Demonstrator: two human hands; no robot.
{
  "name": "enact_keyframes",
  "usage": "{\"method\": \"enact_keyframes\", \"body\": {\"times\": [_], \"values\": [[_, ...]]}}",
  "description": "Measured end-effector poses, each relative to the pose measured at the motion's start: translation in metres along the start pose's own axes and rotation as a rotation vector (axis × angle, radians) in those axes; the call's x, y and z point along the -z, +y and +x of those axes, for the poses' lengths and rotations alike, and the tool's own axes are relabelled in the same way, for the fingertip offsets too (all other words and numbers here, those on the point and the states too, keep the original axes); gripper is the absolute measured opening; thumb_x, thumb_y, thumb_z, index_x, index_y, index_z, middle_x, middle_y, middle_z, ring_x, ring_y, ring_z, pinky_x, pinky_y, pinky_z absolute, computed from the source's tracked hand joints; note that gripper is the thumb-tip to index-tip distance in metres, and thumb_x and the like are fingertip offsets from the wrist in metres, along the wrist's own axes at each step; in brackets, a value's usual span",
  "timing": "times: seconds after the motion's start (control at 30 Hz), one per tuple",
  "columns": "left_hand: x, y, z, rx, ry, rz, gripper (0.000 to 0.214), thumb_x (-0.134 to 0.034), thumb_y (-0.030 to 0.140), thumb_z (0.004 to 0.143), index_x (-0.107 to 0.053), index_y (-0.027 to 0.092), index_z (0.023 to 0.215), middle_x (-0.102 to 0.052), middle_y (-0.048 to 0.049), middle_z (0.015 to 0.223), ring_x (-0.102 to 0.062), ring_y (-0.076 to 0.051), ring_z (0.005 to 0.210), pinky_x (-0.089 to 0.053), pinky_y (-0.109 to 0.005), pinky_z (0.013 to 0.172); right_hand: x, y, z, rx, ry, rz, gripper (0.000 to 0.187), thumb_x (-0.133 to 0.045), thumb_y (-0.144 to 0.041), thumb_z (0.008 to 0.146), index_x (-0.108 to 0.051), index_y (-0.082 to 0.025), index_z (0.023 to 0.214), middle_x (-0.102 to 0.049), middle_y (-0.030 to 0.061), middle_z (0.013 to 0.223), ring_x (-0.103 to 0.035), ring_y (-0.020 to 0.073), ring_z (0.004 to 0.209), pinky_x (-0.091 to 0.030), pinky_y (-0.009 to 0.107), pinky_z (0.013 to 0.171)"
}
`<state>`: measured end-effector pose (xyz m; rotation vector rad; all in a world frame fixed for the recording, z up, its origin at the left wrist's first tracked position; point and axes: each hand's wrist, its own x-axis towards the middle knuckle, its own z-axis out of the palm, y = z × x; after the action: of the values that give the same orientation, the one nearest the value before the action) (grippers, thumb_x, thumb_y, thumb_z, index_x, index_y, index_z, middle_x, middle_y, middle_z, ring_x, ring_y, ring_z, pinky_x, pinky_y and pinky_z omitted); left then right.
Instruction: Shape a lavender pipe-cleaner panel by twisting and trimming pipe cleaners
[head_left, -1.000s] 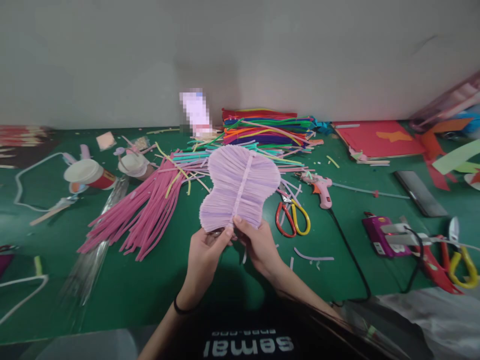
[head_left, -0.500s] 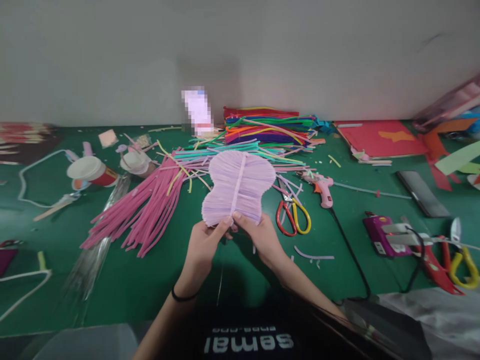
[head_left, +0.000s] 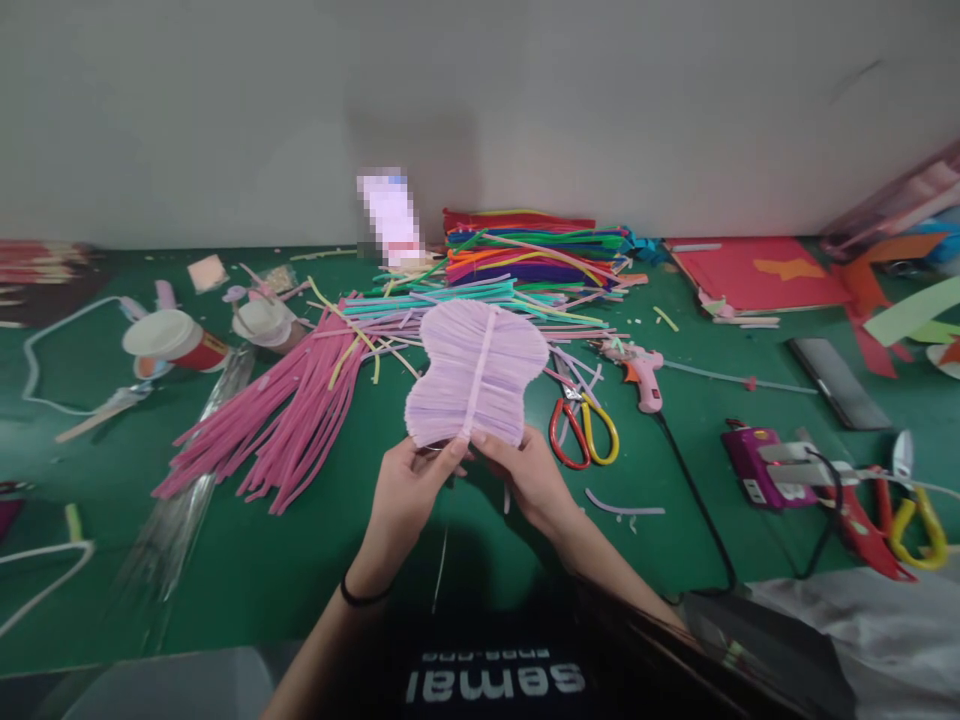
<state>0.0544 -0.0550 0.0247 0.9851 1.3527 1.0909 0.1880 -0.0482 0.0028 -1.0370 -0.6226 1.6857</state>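
Observation:
A lilac butterfly shape made of pipe cleaners (head_left: 450, 365), with a pale strip down its middle, is held up over the table. My left hand (head_left: 409, 485) pinches its lower edge, thumb near the end of the strip. From the other side, my right hand (head_left: 525, 475) grips the same edge, its thumb almost meeting the left one. The fingers beneath the shape are mostly hidden. Just right of it lie scissors (head_left: 581, 425) with one red and one yellow handle. Pink pipe cleaners (head_left: 277, 410) fan out to the left.
A pink glue gun (head_left: 641, 375) lies to the right, its black cord running toward the front. Bundles of coloured pipe cleaners (head_left: 532, 250) line the wall beside a lit, blurred-out screen (head_left: 391, 215). Paper cups (head_left: 176, 340) stand left. A dark phone (head_left: 838, 383) and purple box (head_left: 765, 467) lie right.
Both hands keep the same grip on the butterfly shape, which has barely moved. The surroundings shift slightly left in view as the camera turns a little.

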Motion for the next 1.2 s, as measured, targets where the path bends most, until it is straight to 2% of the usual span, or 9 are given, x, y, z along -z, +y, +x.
{"method": "enact_keyframes", "body": {"times": [0.27, 0.47, 0.57, 0.63, 0.73, 0.8, 0.87, 0.93, 1.2], "values": [[0.002, 0.001, -0.002, -0.029, -0.018, -0.015, 0.019, -0.074, 0.030, 0.073, -0.072, 0.013, 0.083, -0.072, -0.0031, 0.066, -0.068, -0.016, 0.062, -0.055, -0.025, 0.062, -0.004, -0.006, 0.000, 0.025, -0.028, -0.039, 0.022, -0.081, -0.033, 0.065, -0.071, -0.016, 0.074, -0.067, 0.0005, 0.065, -0.059, 0.0138, 0.059, -0.051, 0.029, 0.061], [-0.001, 0.000, -0.005, -0.016, -0.011, -0.082, 0.015, -0.074, 0.027, 0.074, -0.071, 0.013, 0.078, -0.072, -0.0020, 0.065, -0.067, -0.014, 0.060, -0.056, -0.023, 0.062, -0.008, -0.006, -0.002, -0.010, -0.181, 0.126, 0.018, -0.078, -0.028, 0.069, -0.070, -0.015, 0.079, -0.063, 0.0003, 0.069, -0.056, 0.0132, 0.061, -0.050, 0.029, 0.061], [-0.002, -0.001, -0.007, -0.047, 0.032, -0.095, 0.014, -0.073, 0.027, 0.075, -0.070, 0.013, 0.080, -0.072, -0.0012, 0.066, -0.067, -0.013, 0.061, -0.056, -0.022, 0.062, -0.008, -0.005, -0.003, 0.005, -0.153, 0.055, 0.020, -0.077, -0.030, 0.071, -0.068, -0.016, 0.083, -0.064, 0.0012, 0.074, -0.057, 0.0140, 0.066, -0.051, 0.030, 0.066], [-0.003, 0.001, -0.007, -0.074, 0.069, -0.072, 0.015, -0.072, 0.027, 0.077, -0.070, 0.013, 0.082, -0.072, -0.0014, 0.068, -0.068, -0.013, 0.062, -0.056, -0.022, 0.063, -0.007, -0.005, -0.005, 0.113, -0.039, -0.071, 0.028, -0.076, -0.031, 0.072, -0.066, -0.019, 0.095, -0.066, 0.0024, 0.085, -0.059, 0.0146, 0.073, -0.051, 0.030, 0.070], [-0.002, 0.004, -0.006, -0.094, 0.108, -0.016, 0.017, -0.073, 0.027, 0.076, -0.069, 0.012, 0.084, -0.073, -0.0023, 0.070, -0.069, -0.014, 0.064, -0.057, -0.021, 0.064, -0.003, -0.008, -0.010, 0.451, 0.262, -0.395, 0.042, -0.077, -0.028, 0.072, -0.060, -0.024, 0.110, -0.061, 0.0029, 0.101, -0.056, 0.0124, 0.073, -0.048, 0.026, 0.064], [-0.001, 0.006, -0.005, -0.103, 0.113, 0.008, 0.019, -0.074, 0.027, 0.075, -0.069, 0.012, 0.084, -0.073, -0.0026, 0.070, -0.070, -0.015, 0.065, -0.057, -0.021, 0.064, 0.000, -0.012, -0.012, 0.680, 0.344, -0.659, 0.031, -0.074, -0.026, 0.075, -0.064, -0.025, 0.104, -0.059, 0.0029, 0.097, -0.055, 0.0129, 0.073, -0.046, 0.027, 0.061], [-0.002, 0.005, -0.004, -0.110, 0.100, 0.020, 0.020, -0.074, 0.027, 0.074, -0.069, 0.012, 0.087, -0.074, -0.0029, 0.073, -0.071, -0.015, 0.067, -0.058, -0.021, 0.065, 0.002, -0.017, -0.011, 0.846, 0.266, -0.867, 0.014, -0.070, -0.023, 0.080, -0.069, -0.024, 0.093, -0.060, 0.0031, 0.089, -0.056, 0.0154, 0.078, -0.047, 0.030, 0.066], [-0.003, 0.004, -0.004, -0.119, 0.087, 0.019, 0.020, -0.073, 0.027, 0.075, -0.069, 0.013, 0.088, -0.075, -0.0029, 0.075, -0.071, -0.015, 0.068, -0.058, -0.020, 0.064, 0.002, -0.021, -0.009, 0.936, 0.160, -0.974, 0.007, -0.068, -0.022, 0.083, -0.072, -0.024, 0.089, -0.063, 0.0029, 0.083, -0.058, 0.0169, 0.080, -0.048, 0.033, 0.072], [-0.001, 0.000, -0.004, -0.191, 0.052, 0.066, 0.017, -0.072, 0.024, 0.076, -0.070, 0.015, 0.090, -0.075, -0.0024, 0.079, -0.071, -0.015, 0.070, -0.058, -0.020, 0.068, -0.001, -0.029, -0.003, 0.904, 0.055, -1.061, 0.006, -0.065, -0.022, 0.085, -0.070, -0.021, 0.087, -0.066, 0.0028, 0.079, -0.059, 0.0167, 0.076, -0.048, 0.035, 0.072]]}}
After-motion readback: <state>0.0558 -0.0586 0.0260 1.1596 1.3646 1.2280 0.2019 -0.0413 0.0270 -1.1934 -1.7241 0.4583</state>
